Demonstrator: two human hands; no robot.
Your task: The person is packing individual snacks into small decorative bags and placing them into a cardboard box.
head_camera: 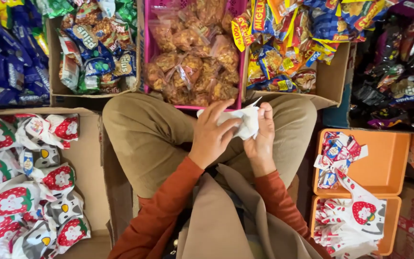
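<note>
**White Bag Held Open Over the Lap**

A small white bag (246, 121) is gripped between both hands above the lap, just in front of the pink crate (145, 52) of clear snack packets. The left hand (212, 135) is curled over the bag's near side, its fingers (222, 111) pinching the material; the right hand (260, 136) is clenched on the other edge. The step in hand is judged to be the spreading of the bag's mouth. For the next move, one hand would have to be freed while the opening is kept apart by the other. The bag's print, its mouth and any contents are hidden by the hands. The strawberry-printed bags (29, 192) on the left are cut off by the frame.
</note>
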